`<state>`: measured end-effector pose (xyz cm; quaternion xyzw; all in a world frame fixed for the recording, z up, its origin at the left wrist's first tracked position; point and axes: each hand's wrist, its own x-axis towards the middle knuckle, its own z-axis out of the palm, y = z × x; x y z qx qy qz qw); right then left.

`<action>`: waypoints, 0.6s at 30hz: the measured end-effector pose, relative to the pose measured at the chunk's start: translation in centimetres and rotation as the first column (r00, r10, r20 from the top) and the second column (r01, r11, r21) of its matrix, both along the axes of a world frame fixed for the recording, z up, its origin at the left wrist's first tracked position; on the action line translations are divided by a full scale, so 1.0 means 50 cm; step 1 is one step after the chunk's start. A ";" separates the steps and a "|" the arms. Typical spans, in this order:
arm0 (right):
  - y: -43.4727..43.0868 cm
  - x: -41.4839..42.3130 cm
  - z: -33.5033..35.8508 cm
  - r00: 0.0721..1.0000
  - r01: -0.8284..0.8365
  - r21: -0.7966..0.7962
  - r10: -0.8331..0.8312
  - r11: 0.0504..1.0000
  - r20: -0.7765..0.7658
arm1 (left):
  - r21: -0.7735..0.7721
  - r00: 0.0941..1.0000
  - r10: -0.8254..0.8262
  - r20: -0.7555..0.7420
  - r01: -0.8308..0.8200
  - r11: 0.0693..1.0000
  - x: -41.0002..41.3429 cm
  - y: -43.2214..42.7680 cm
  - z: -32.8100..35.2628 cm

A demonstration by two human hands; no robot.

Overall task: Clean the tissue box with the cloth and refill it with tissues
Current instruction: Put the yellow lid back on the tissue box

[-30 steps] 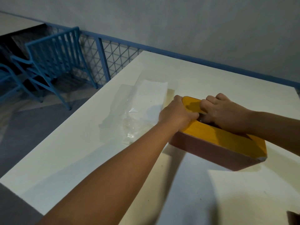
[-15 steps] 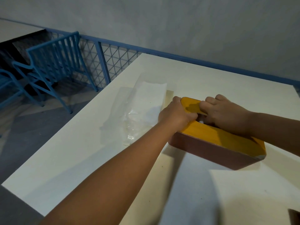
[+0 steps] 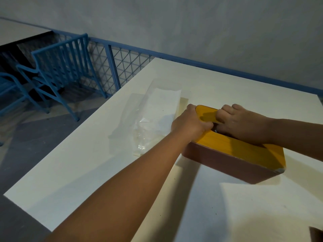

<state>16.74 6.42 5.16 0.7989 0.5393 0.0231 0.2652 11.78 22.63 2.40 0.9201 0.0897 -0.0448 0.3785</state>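
Observation:
A tissue box [image 3: 232,158] with brown sides and a yellow lid lies on the white table [image 3: 87,172], right of centre. My left hand [image 3: 189,124] grips the box's left end, thumb over the lid. My right hand [image 3: 243,124] rests on the lid, its fingers curled down into the slot, where a bit of white shows. What the fingers hold is hidden. To the left of the box lies a clear plastic wrapper with white tissues [image 3: 157,110] in it. No cloth is in view.
The table's left edge drops to a grey floor. A blue metal chair [image 3: 57,70] and a blue mesh railing [image 3: 122,67] stand beyond it. A grey wall runs behind the table. A dark object [image 3: 316,234] shows at the bottom right corner.
Both hands stay on the box in nearly the same pose. The view has shifted slightly; the box and the wrapper have not visibly moved.

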 end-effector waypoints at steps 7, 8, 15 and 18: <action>0.003 0.011 -0.021 0.999 -0.015 0.070 0.017 0.997 -0.027 | 0.005 1.000 -0.007 0.001 0.007 1.000 0.003 0.002 -0.004; 0.007 0.012 -0.022 1.000 -0.023 0.084 0.024 0.996 -0.009 | 0.005 1.000 -0.009 0.002 0.009 1.000 0.004 0.002 -0.005; 0.015 0.013 -0.030 0.989 -0.131 0.081 0.135 0.988 -0.053 | 0.051 0.999 -0.035 -0.002 0.035 0.998 0.005 0.004 -0.006; 0.018 0.024 -0.030 0.997 -0.077 -0.088 0.075 0.993 -0.031 | 0.091 0.999 -0.048 0.004 0.047 0.995 0.009 0.007 -0.007</action>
